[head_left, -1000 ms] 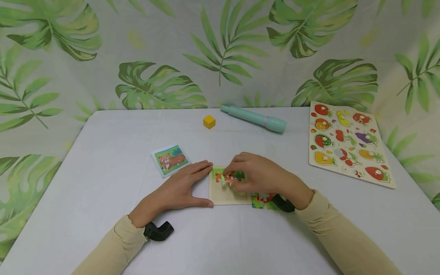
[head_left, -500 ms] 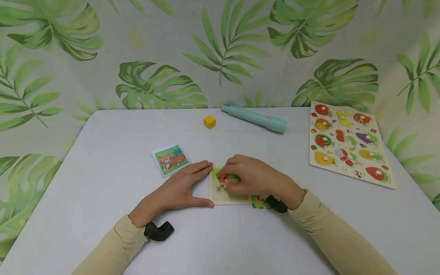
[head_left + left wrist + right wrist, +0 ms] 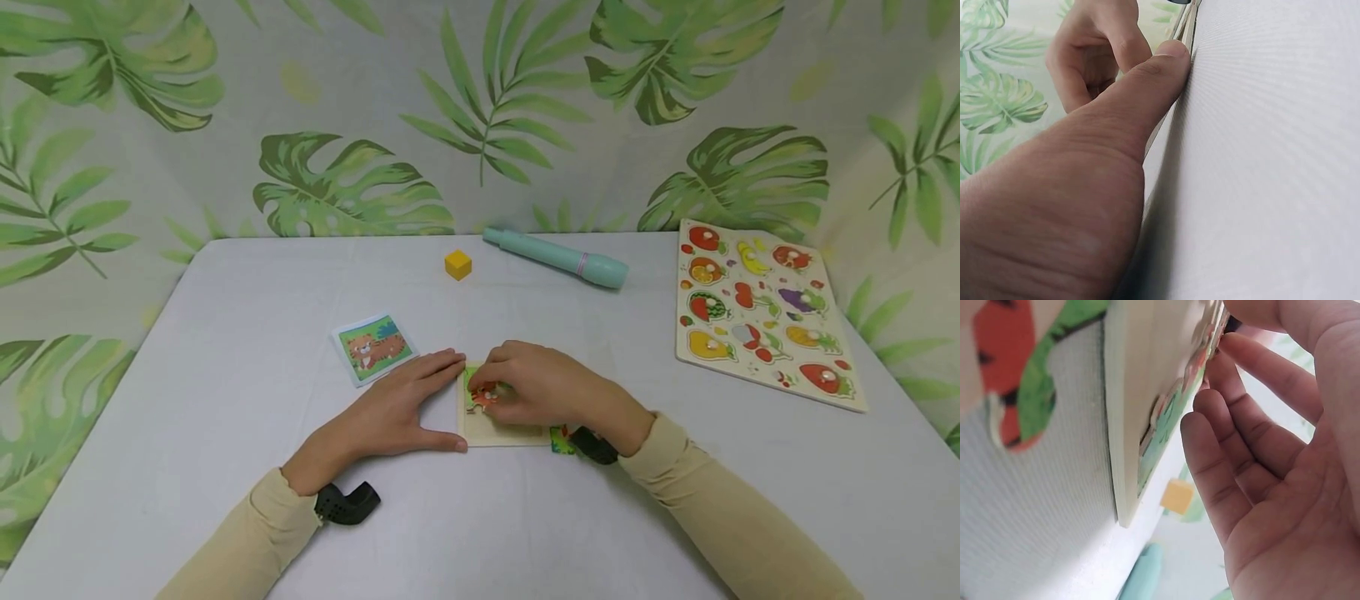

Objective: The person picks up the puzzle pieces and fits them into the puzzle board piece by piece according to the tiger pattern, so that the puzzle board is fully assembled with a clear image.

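Placement of a picture piece appears to be the step in hand. My right grip [image 3: 536,383] pinches the tiger-printed piece [image 3: 483,397] between thumb and fingertips at the upper left of the wooden tray [image 3: 498,433]; whether it is fully seated I cannot tell. My left grip [image 3: 397,404] lies spread along the tray's left edge, fingertips at the upper corner, thumb at the lower, evidently as a brace. Pale wood shows in the tray's lower part, so I judge the work incomplete. At least one loose piece [image 3: 562,440] lies on the desk [image 3: 480,525] just beside the tray, partly hidden under my right wrist. I judge that the next move calls for levelling the pinched piece inside the rim before release.
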`<state>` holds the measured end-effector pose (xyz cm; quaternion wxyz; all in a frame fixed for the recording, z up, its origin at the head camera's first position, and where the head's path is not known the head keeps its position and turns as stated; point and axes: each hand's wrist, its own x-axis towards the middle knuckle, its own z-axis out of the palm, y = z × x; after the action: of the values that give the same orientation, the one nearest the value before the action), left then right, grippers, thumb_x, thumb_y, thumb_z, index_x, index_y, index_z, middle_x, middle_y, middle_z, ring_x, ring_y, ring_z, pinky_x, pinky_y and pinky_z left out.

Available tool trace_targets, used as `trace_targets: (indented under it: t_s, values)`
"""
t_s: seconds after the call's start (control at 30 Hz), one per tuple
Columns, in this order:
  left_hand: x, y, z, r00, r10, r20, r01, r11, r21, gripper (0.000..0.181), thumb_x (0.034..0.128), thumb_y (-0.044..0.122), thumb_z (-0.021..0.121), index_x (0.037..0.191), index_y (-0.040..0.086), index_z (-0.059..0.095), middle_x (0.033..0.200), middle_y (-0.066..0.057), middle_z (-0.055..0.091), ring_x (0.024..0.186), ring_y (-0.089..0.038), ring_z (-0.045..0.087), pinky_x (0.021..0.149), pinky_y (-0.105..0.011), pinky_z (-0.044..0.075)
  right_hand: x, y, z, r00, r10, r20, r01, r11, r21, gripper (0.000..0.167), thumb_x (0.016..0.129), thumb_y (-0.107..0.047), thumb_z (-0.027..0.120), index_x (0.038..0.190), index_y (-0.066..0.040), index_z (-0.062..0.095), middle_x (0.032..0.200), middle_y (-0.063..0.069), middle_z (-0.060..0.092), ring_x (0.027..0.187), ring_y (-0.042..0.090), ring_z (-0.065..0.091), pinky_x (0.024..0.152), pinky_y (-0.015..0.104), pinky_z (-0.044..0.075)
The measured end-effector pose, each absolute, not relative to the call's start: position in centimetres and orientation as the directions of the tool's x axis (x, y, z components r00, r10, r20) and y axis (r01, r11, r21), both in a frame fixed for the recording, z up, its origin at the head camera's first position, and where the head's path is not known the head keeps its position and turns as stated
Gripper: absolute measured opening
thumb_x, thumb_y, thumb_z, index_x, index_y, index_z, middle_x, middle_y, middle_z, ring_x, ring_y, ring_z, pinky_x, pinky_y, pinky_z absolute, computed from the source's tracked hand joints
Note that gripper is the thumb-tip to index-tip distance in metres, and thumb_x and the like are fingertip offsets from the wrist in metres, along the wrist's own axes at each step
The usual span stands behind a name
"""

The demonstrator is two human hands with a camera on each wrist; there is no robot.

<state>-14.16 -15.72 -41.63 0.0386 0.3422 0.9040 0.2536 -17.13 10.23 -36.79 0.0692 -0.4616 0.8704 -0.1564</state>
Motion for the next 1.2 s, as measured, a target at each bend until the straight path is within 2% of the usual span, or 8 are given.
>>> trace_targets:
  t_s: [0.47,0.87,1.2]
  values:
    - [-14.12,-15.64,-41.63,-0.762,0.64,0.102,0.6,0.637,0.484,0.106,0.0793,0.071,0.077,0.159,0.011,0.041,0.165,0.002,0.037,0.154,-0.021,0.031,0.124,-0.045,0.032,-17.07,9.98,-37.13,-0.571,-0.821,-0.001,-0.778,0.542,-0.317,0.024,0.094,-0.025,0.071,0.116,-0.02,0.078,0.108,-0.006,0.07,0.102,0.013,0.062,0.088,0.03,0.055]
    - [-14.17,-15.69,-41.64,-0.758,0.643,0.11,0.606,0.633,0.481,0.106,0.0795,0.07,0.077,0.159,0.01,0.041,0.164,0.001,0.038,0.154,-0.021,0.032,0.124,-0.045,0.032,-17.02,9.95,-36.95,-0.568,-0.823,-0.016,-0.778,0.543,-0.316,0.025,0.097,-0.028,0.072,0.119,-0.019,0.079,0.112,-0.004,0.072,0.107,0.016,0.064,0.093,0.033,0.055]
    - [-14.18,-15.7,-41.57,-0.756,0.645,0.112,0.609,0.629,0.482,0.105,0.0797,0.069,0.078,0.159,0.009,0.041,0.164,0.001,0.038,0.154,-0.022,0.032,0.124,-0.046,0.032,-16.96,10.08,-36.81,-0.56,-0.828,-0.031,-0.781,0.54,-0.315,0.027,0.098,-0.029,0.073,0.122,-0.018,0.078,0.109,-0.003,0.071,0.103,0.016,0.064,0.091,0.032,0.055]
